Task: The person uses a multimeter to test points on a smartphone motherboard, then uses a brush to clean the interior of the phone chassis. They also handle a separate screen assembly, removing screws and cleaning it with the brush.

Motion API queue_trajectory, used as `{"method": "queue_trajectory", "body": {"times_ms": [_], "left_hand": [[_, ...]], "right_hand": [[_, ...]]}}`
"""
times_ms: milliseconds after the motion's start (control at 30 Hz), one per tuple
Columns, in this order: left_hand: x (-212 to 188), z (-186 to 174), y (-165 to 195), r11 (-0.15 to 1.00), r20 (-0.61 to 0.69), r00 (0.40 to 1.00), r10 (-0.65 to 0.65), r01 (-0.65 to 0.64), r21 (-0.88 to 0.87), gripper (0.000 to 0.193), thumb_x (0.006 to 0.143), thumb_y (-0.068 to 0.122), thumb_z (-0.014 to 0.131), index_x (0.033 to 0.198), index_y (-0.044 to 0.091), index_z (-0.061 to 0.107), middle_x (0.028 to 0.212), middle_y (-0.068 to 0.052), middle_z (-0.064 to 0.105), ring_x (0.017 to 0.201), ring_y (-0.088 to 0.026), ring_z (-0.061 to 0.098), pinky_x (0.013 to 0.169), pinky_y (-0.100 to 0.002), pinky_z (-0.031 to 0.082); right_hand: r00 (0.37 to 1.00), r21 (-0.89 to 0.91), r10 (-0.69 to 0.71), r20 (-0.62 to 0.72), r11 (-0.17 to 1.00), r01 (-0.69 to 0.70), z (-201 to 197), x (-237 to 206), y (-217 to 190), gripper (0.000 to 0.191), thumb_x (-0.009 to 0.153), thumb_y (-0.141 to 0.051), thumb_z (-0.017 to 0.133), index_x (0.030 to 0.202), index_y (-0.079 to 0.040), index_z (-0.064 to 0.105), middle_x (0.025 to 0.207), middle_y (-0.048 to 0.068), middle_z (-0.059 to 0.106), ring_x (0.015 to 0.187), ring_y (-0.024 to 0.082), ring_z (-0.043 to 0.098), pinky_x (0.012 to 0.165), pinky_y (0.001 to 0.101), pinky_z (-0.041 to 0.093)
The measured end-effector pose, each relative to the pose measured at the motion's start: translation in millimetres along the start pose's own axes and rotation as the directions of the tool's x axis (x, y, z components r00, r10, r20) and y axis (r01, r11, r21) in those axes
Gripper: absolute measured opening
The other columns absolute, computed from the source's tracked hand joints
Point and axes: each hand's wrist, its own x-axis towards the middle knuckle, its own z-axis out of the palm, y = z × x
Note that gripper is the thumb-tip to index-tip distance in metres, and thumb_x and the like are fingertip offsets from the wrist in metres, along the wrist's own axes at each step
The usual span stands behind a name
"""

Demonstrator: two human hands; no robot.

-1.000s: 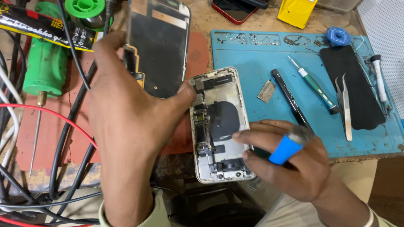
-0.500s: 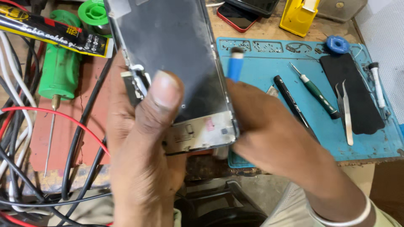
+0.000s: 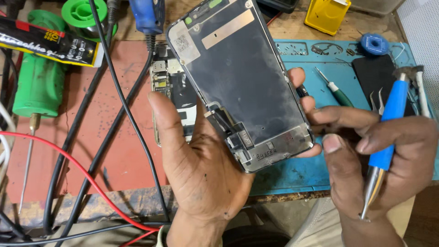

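My left hand (image 3: pixel 196 169) holds a detached phone screen panel (image 3: pixel 238 77) from below, thumb on its left edge, fingers wrapped around the right edge. The panel's dark metal back faces me, with flex cables near its lower end. My right hand (image 3: pixel 370 155) grips a blue-handled screwdriver (image 3: pixel 388 123) with its tip pointing down, and its fingertips touch the panel's lower right edge. The opened phone body (image 3: pixel 171 91) lies behind the panel on the red mat (image 3: pixel 123 151), mostly hidden.
A blue work mat (image 3: pixel 297 176) on the right carries a green screwdriver (image 3: pixel 338 91), tweezers (image 3: pixel 377 103), a black slab (image 3: pixel 377 75) and a blue tape roll (image 3: pixel 374 44). Black cables (image 3: pixel 114 105), a red wire (image 3: pixel 68 160), a green tool (image 3: pixel 39 82) and a yellow box (image 3: pixel 327 13) lie around.
The hands left the opened phone body on the mat and picked up the screen panel. It now tilts in my left hand, and my right hand has drawn right with the screwdriver.
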Motion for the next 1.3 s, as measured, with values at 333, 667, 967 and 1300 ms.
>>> {"method": "queue_trajectory", "body": {"times_ms": [333,667,967,1300], "left_hand": [[8.4,-4.0,-5.3,0.995,-0.092,0.996,-0.01,0.019,0.099,0.105,0.096,0.081,0.03,0.15,-0.005,0.054,0.131,-0.023,0.067,0.119,-0.039,0.064,0.106,-0.06,0.05],[4.8,1.6,-7.3,0.984,0.157,0.985,-0.077,0.05,0.171,0.094,0.111,0.073,0.025,0.156,-0.008,0.04,0.137,-0.035,0.061,0.115,-0.046,0.068,0.094,-0.062,0.061],[4.7,0.9,-8.9,0.953,0.114,0.992,-0.058,0.021,0.303,0.086,0.11,0.064,0.026,0.16,-0.006,0.037,0.137,-0.037,0.059,0.116,-0.046,0.066,0.092,-0.06,0.059],[4.5,-0.7,-10.7,0.96,0.099,0.994,-0.045,0.016,0.278,0.085,0.114,0.061,0.028,0.164,-0.007,0.039,0.134,-0.036,0.061,0.114,-0.045,0.068,0.096,-0.058,0.06]], "right_hand": [[0.998,-0.076,0.033,0.044,0.997,-0.03,-9.8,-0.9,-1.8,0.028,0.097,0.001,0.06,0.109,-0.003,0.035,0.109,0.033,0.068,0.103,0.029,0.076,0.074,0.0355,0.065],[0.999,-0.116,0.031,-0.025,0.993,-0.033,-6.1,-10.6,-6.9,0.03,0.101,-0.001,0.064,0.108,-0.003,0.034,0.109,0.032,0.07,0.094,0.022,0.077,0.074,0.0331,0.065],[0.997,-0.138,-0.054,-0.055,0.989,0.046,-1.9,-10.9,-2.0,0.033,0.104,0.0,0.065,0.112,-0.004,0.033,0.105,0.03,0.07,0.099,0.024,0.077,0.074,0.0278,0.065],[0.997,-0.241,0.022,-0.079,0.97,-0.04,-4.8,-8.4,-6.5,0.036,0.093,0.002,0.068,0.1,-0.004,0.034,0.105,0.03,0.074,0.066,0.004,0.066,0.054,0.0142,0.053]]}}
